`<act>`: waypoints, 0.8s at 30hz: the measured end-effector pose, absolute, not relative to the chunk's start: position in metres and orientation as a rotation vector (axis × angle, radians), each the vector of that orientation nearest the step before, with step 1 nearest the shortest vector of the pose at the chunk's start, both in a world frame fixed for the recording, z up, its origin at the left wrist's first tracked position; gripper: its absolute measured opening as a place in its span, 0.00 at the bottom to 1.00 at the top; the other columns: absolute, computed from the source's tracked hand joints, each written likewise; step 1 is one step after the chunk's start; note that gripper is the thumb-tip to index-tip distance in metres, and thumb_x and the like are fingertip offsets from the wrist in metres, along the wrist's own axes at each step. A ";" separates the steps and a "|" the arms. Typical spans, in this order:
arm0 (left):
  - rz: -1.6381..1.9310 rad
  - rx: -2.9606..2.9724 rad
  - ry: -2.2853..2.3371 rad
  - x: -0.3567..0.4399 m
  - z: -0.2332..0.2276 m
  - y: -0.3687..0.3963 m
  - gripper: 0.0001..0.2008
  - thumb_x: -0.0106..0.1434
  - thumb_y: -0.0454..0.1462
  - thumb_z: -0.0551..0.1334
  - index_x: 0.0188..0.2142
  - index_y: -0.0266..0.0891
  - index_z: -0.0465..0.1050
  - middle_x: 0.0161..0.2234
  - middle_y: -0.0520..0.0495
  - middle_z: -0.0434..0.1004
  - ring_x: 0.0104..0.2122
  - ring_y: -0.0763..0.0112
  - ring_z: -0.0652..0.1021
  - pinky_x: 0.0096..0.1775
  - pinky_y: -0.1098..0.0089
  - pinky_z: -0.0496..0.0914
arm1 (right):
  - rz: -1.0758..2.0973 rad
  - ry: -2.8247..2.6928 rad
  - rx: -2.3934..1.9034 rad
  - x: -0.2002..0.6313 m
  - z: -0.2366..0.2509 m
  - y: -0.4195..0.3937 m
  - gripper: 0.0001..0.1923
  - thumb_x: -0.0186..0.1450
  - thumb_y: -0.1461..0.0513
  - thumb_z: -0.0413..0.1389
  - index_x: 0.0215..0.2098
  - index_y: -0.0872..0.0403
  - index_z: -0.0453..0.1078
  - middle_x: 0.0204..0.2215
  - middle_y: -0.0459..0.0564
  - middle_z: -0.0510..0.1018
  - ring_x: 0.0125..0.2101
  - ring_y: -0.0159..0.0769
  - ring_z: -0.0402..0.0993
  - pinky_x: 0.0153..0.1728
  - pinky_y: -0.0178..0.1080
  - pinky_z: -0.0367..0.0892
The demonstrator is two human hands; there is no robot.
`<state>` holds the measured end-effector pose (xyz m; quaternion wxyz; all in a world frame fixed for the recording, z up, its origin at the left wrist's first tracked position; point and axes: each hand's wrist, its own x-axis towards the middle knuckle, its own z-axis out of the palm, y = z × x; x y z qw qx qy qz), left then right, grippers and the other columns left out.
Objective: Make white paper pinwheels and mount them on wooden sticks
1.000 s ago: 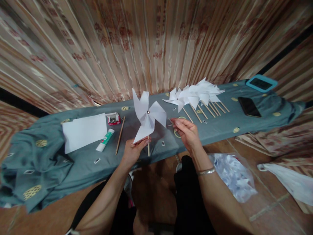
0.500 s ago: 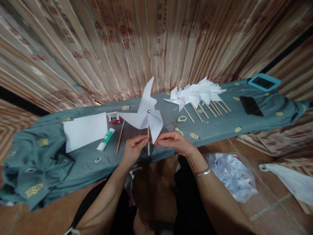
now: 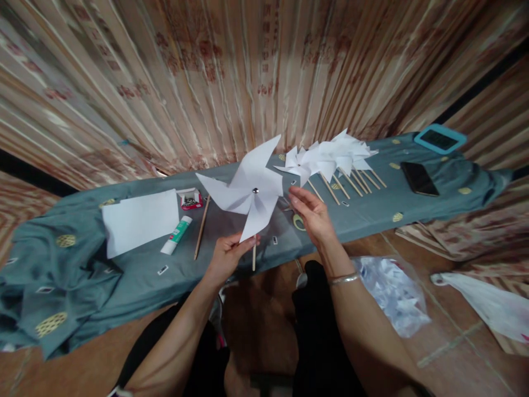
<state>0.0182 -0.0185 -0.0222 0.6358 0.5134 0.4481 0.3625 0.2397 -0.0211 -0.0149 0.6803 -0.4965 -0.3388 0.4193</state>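
Held pinwheel point(image 3: 252, 173): white paper, raised above the desk point(image 3: 351, 220), between both hands.
Left hand point(image 3: 227, 256): grip closed, pinching the wooden stick point(image 3: 254, 260) below the hub; a lower blade tip comes down beside the fingers.
Right hand point(image 3: 314, 218): grip loose, fingertips slightly parted, nothing held that I can see from here; just beside the right-hand blade, in front of the scissors point(image 3: 298, 222).
Turned blades: half a second ago the right fingers were low by the stick; now they are off to the side, and the blades stand at new angles.
Metal pin point(image 3: 255, 191): the wheel seems to turn about it while the stick is held, which suggests the join is free, not jammed.
Row of pinwheels point(image 3: 330, 157): lying to the right, sticks toward the person.
Left end: paper sheets point(image 3: 140, 220), glue stick point(image 3: 176, 234).
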 end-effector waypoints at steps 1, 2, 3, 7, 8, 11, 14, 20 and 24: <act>0.812 1.163 1.019 0.019 -0.023 -0.020 0.20 0.43 0.50 0.75 0.30 0.39 0.84 0.32 0.45 0.85 0.34 0.60 0.82 0.44 0.64 0.74 | 0.911 -0.763 -1.087 0.238 -0.016 -0.018 0.23 0.48 0.50 0.71 0.40 0.47 0.78 0.44 0.45 0.82 0.46 0.36 0.76 0.53 0.40 0.67; 0.798 1.157 1.013 0.020 -0.023 -0.021 0.19 0.43 0.50 0.75 0.30 0.39 0.84 0.32 0.45 0.85 0.34 0.60 0.82 0.44 0.64 0.74 | 0.896 -0.769 -1.061 0.237 -0.016 -0.015 0.24 0.48 0.50 0.71 0.41 0.46 0.78 0.45 0.45 0.82 0.48 0.37 0.76 0.56 0.41 0.65; 0.787 1.154 1.008 0.020 -0.024 -0.022 0.19 0.43 0.49 0.75 0.30 0.39 0.84 0.33 0.44 0.85 0.34 0.60 0.82 0.44 0.63 0.75 | 0.898 -0.777 -1.043 0.236 -0.016 -0.014 0.23 0.49 0.50 0.70 0.42 0.46 0.78 0.45 0.45 0.82 0.49 0.37 0.75 0.57 0.42 0.64; 0.791 1.157 1.007 0.020 -0.026 -0.022 0.19 0.43 0.49 0.75 0.30 0.39 0.84 0.33 0.44 0.85 0.35 0.59 0.82 0.44 0.63 0.75 | 0.935 -0.785 -1.093 0.237 -0.018 -0.013 0.16 0.49 0.49 0.69 0.32 0.48 0.79 0.41 0.43 0.83 0.43 0.34 0.76 0.53 0.38 0.66; 0.810 1.152 1.013 0.020 -0.026 -0.021 0.19 0.43 0.49 0.75 0.31 0.39 0.84 0.33 0.43 0.85 0.35 0.59 0.82 0.44 0.63 0.75 | 0.956 -0.794 -1.119 0.237 -0.017 -0.015 0.15 0.49 0.49 0.69 0.30 0.48 0.79 0.40 0.42 0.83 0.40 0.32 0.76 0.50 0.36 0.67; 0.869 1.143 1.042 0.018 -0.024 -0.018 0.19 0.43 0.49 0.75 0.31 0.38 0.83 0.32 0.43 0.85 0.34 0.60 0.82 0.42 0.63 0.75 | 1.062 -0.870 -1.162 0.235 -0.014 -0.024 0.14 0.50 0.49 0.69 0.26 0.50 0.79 0.29 0.42 0.82 0.30 0.29 0.73 0.38 0.34 0.68; 0.919 1.188 1.070 0.016 -0.022 -0.014 0.19 0.44 0.49 0.74 0.30 0.38 0.83 0.32 0.43 0.85 0.34 0.61 0.82 0.41 0.64 0.74 | 1.285 -1.061 -1.169 0.225 -0.006 -0.039 0.14 0.51 0.52 0.70 0.24 0.55 0.79 0.23 0.45 0.80 0.25 0.29 0.71 0.31 0.33 0.66; 0.938 1.271 1.103 0.015 -0.021 -0.012 0.17 0.45 0.48 0.73 0.28 0.38 0.83 0.29 0.45 0.84 0.31 0.65 0.80 0.37 0.68 0.73 | 1.768 -1.407 -1.092 0.216 -0.001 -0.053 0.19 0.57 0.49 0.65 0.36 0.56 0.81 0.33 0.51 0.83 0.33 0.32 0.76 0.34 0.34 0.68; 0.916 1.253 1.093 0.015 -0.022 -0.014 0.17 0.46 0.48 0.72 0.30 0.38 0.83 0.30 0.44 0.84 0.32 0.64 0.81 0.39 0.67 0.73 | 1.598 -1.291 -1.204 0.231 0.001 -0.050 0.20 0.55 0.47 0.66 0.33 0.55 0.80 0.30 0.50 0.83 0.28 0.29 0.74 0.28 0.32 0.65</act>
